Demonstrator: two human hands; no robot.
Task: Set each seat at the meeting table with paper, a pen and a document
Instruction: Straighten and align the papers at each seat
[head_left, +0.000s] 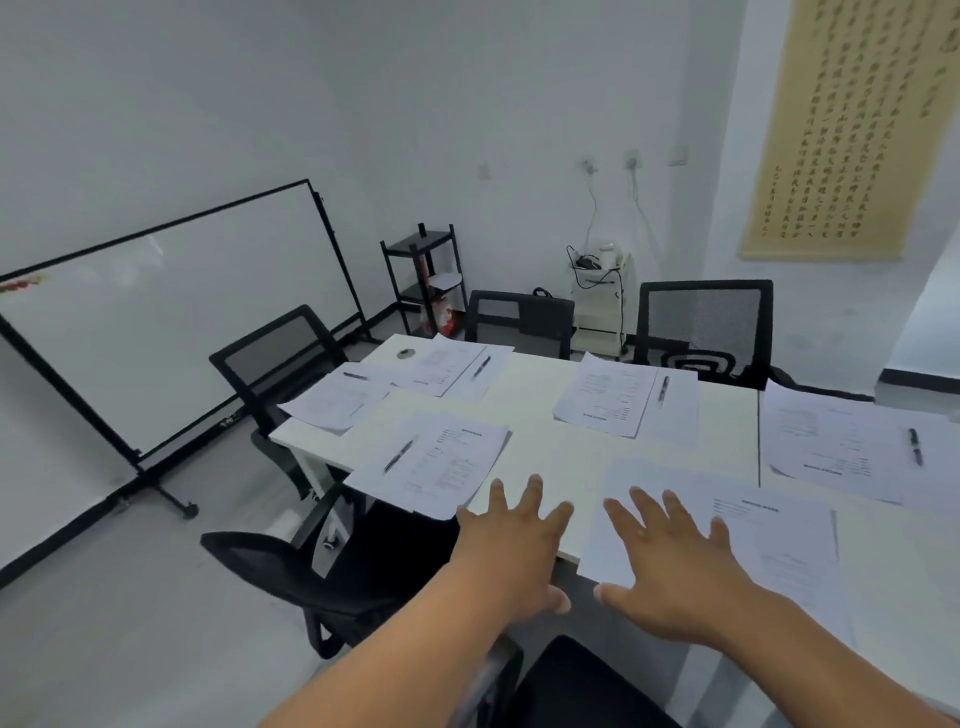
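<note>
While both hands hover spread and flat, gripping nothing, the left hand (511, 551) sits over the white rectangular surface (540, 395) edge and the right hand (670, 577) over the nearest white printed document sheets (753, 530), fingers (644, 506) splayed, probably to square them to the seat. No pen shows here, so this place looks unfinished. Just beyond the left fingers lies a finished paper set (441, 462) with a dark slim pen (399, 455) laid diagonally; further sets lie well beyond both hands.
</note>
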